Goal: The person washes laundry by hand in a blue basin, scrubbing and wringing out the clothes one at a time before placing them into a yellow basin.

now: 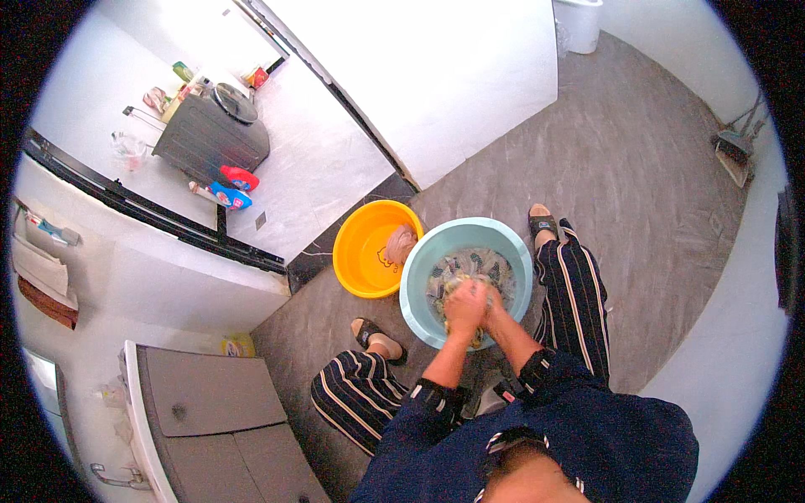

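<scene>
Between my feet stands a light blue basin (417, 281), in which a patterned cloth (495, 267) of grey, white and yellowish tones lies, looking wet. My left hand (464, 307) is closed on a bunched part of the cloth, near the basin's close side. Right beside it, partly hidden behind it, my right hand (491, 303) grips the same bunch. Both hands are slightly blurred. Touching the basin on its left is an orange-yellow basin (356, 256) with a pinkish bundled cloth (401, 243) against its right wall.
Beyond a raised dark sill (314, 264), a grey washing machine (201, 138) stands with a blue bottle (229, 196) and a red bottle (240, 178) near it. A grey cabinet (210, 394) is at lower left. A dustpan (733, 155) leans at the right wall; a white bin (579, 25) stands far off.
</scene>
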{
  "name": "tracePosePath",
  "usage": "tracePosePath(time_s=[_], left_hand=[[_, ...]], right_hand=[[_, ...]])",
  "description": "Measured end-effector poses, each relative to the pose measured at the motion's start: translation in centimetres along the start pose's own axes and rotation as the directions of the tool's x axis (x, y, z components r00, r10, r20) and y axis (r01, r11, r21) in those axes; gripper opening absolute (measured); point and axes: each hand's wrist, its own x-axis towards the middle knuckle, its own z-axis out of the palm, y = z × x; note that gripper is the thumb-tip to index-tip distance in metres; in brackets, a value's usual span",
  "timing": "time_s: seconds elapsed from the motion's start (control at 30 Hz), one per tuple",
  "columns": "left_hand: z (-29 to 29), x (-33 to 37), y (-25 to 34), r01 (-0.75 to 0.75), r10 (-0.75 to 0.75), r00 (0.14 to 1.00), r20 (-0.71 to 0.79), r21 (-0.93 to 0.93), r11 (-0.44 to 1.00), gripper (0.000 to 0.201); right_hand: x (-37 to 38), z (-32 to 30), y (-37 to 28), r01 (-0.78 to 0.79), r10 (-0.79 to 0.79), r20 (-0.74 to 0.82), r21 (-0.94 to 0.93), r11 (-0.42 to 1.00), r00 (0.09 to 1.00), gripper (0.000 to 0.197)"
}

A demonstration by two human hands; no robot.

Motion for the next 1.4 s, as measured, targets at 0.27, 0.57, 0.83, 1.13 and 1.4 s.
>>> tracePosePath(time_s=[0.27, 0.57, 0.83, 1.13, 1.4], left_hand=[[-0.5, 1.2, 3.5, -0.125, 0.124, 0.992, -0.022, -0.094, 0.988, 0.028], [1.2, 3.5, -0.1, 0.069, -0.059, 0.997, 0.050, -0.234, 0.970, 0.035], [1.2, 0.1, -2.8, 0.775, -0.291, 0.625, 0.725, -0.622, 0.115, 0.039], [-0.8, 4.1, -2.0, 0.123, -0.189, 0.982, 0.005, -0.777, 0.617, 0.016], [-1.0, -1.9, 5.7, -0.361, 0.356, 0.930, 0.090, 0.050, 0.931, 0.033]], right_hand=[[-1.7, 1.9, -5.3, -0.031, 0.026, 0.117, 0.041, 0.999, 0.993, 0.028], [-2.8, 2.7, -5.6, 0.161, -0.144, 0.083, -0.254, 0.954, 0.986, 0.027], [-5.3, 5.5, -6.2, 0.206, -0.150, 0.185, -0.337, 0.919, 0.971, 0.014], [-2.4, 3.4, -5.8, 0.210, -0.264, -0.001, -0.602, 0.770, 0.964, 0.027], [-0.2, 1.1, -6.0, 0.001, 0.015, 0.193, -0.084, 0.996, 0.981, 0.039]])
